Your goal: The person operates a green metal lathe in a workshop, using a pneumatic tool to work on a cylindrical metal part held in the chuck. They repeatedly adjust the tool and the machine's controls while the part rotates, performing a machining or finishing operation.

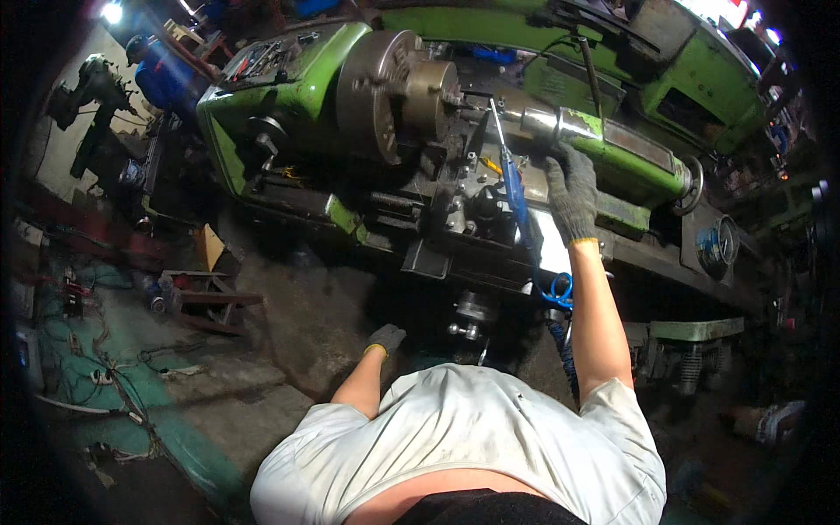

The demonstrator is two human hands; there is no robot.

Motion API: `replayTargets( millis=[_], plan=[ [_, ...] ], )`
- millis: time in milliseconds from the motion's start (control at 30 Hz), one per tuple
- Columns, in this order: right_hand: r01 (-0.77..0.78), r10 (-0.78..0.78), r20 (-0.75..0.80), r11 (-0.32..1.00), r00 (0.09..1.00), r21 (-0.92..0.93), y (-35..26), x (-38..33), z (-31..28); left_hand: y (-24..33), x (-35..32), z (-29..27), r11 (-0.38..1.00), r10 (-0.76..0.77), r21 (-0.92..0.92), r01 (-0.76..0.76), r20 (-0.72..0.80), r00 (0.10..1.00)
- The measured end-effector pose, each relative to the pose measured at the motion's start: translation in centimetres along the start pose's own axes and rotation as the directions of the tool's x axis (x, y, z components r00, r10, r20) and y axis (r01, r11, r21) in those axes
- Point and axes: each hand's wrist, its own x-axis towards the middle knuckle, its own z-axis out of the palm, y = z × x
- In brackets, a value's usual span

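- Hands well apart: gloved R hand (573, 197), thumb & fingers parted, held by green tailstock (578, 124), R of chuck (429, 98); contact can't be told.
- Gloved L hand (386, 337) hung low; grip unclear.
- R hand's L side crowded by blue air gun (514, 197) + hose (560, 287).
- Floor (297, 324) left open L of L hand.
- Area under lathe (297, 96) lost in dark.

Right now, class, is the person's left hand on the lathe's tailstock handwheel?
No, the gloved left hand is well apart from the tailstock handwheel at right.
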Motion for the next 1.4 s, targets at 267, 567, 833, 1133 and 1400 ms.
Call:
replayTargets(
  millis=[267,567,833,1133,1400],
  plan=[
    [-0.181,0.200,0.113,0.970,0.973,-0.164,3.1,-1.1,1.9,-0.6,2.3,-2.2,0.993,0.012,0.113,-0.037,0.216,0.976],
    [-0.232,0.249,0.074,0.954,0.966,-0.188,2.9,-1.1,2.4,-6.8,6.7,-2.8,0.993,-0.120,0.002,0.120,0.033,0.992],
    [-0.230,0.248,0.094,0.959,0.964,-0.165,2.8,-1.2,2.2,-6.4,12.8,-12.3,0.499,-0.546,-0.856,-0.133,-0.430,0.719],
    [-0.236,0.244,0.104,0.969,0.964,-0.078,3.2,-1.5,2.5,-2.3,11.5,-8.4,0.948,0.192,0.294,-0.123,-0.219,0.957],
    [-0.273,0.279,0.111,0.959,0.954,-0.070,3.1,-1.5,2.6,2.6,2.7,3.2,0.994,0.042,0.087,-0.071,0.293,0.955]
  ],
)
